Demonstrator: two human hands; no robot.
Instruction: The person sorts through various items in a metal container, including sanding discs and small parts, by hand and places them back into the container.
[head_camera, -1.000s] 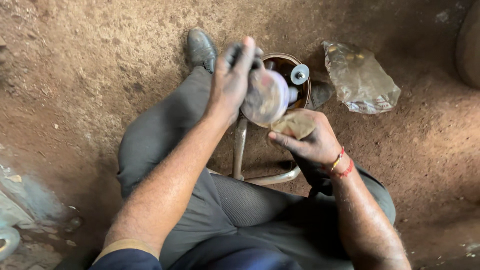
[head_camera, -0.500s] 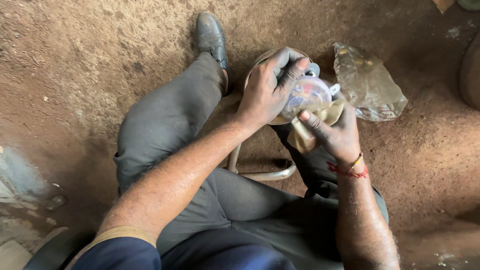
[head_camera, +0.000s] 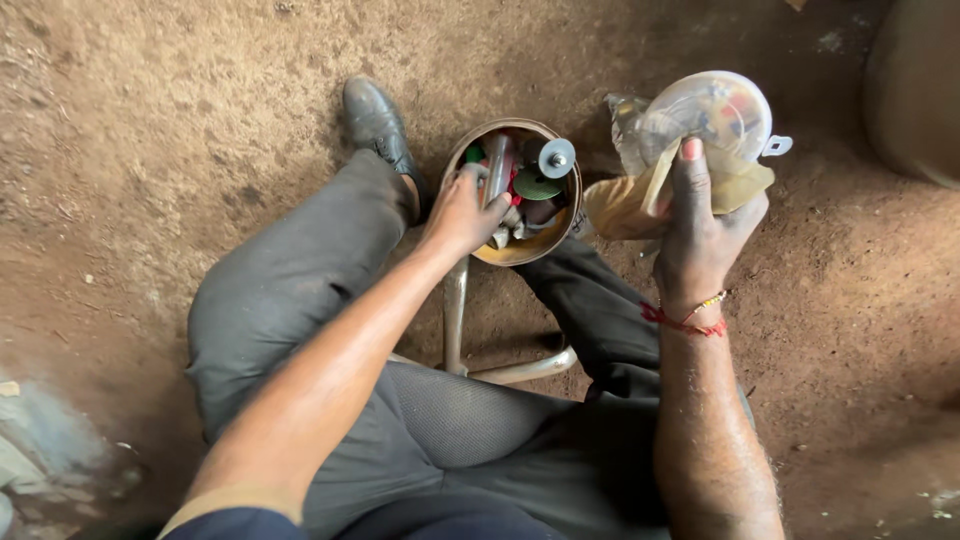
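Note:
My right hand (head_camera: 700, 225) holds up a clear round plastic dome with a small side tab (head_camera: 715, 110) together with a tan rag (head_camera: 620, 205), at the upper right. My left hand (head_camera: 463, 212) reaches into a round metal tin (head_camera: 478, 252) on the dirt floor between my legs. Its fingers rest among the tools inside; whether they grip one I cannot tell. The tin holds a grey disc with a bolt (head_camera: 556, 158), a green piece (head_camera: 537, 185) and other small parts.
I sit on a stool with a bent metal tube frame (head_camera: 455, 310). My black shoe (head_camera: 375, 120) stands left of the tin. A crumpled clear plastic bag (head_camera: 625, 130) lies behind the dome. A large dark object (head_camera: 915, 90) fills the upper right corner.
My left hand let go of the dome and dropped into the tin. My right hand lifted the dome and rag up and to the right.

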